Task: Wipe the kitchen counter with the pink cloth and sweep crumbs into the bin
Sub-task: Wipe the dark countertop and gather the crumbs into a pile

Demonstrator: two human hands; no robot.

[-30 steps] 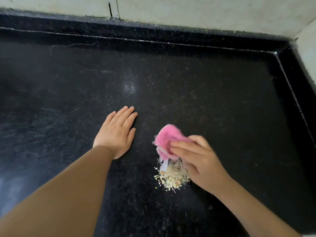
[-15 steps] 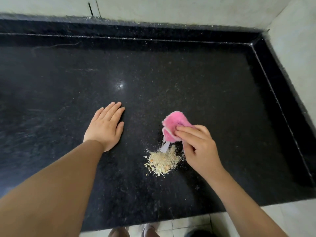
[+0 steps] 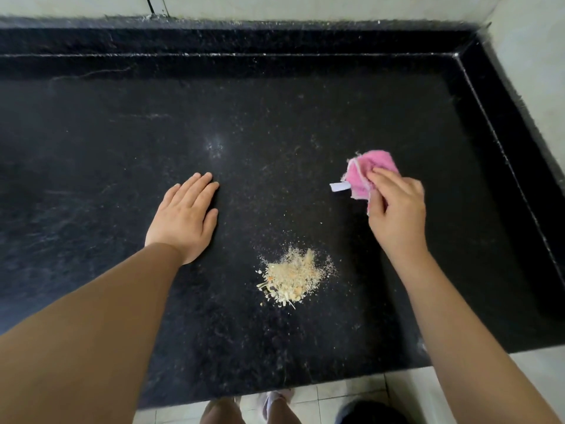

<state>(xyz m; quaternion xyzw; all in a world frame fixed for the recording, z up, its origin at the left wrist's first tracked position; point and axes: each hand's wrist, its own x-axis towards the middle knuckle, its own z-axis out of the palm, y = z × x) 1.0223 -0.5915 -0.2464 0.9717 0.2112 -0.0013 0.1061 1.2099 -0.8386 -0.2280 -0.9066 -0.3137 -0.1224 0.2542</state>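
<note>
The right hand (image 3: 397, 212) grasps the pink cloth (image 3: 367, 172), its fingers curled over the near right part of the bunched fabric and pressing it down on the black counter (image 3: 305, 123). The cloth bulges out beyond and to the left of the fingertips, and a small white tag (image 3: 339, 187) sticks out of its left edge, lying flat on the stone. Nearer the person than the grip and off to its left lies the pile of crumbs (image 3: 293, 276), pale yellow and loose, with a thin scatter of finer bits around its rim (the pile and the cloth are apart, with bare dark stone between them). Farther left of the grip, past the crumbs, the left hand (image 3: 183, 215) rests palm down on the counter with its fingers straight and close together, holding nothing; its forearm runs back toward the lower left corner. The stone around both hands is speckled with fine pale dust and faint streaks. To the right of the grip the counter ends in a raised black lip (image 3: 501, 123), and beyond that stands a pale wall (image 3: 532, 71); the same lip and wall run along the far side. Closest to the person, below the counter's front edge, a strip of light floor tiles (image 3: 345, 390) shows, with the person's feet (image 3: 275, 405) partly in view. A dark rounded shape sits at the bottom edge right of the feet; what it is cannot be told.
</note>
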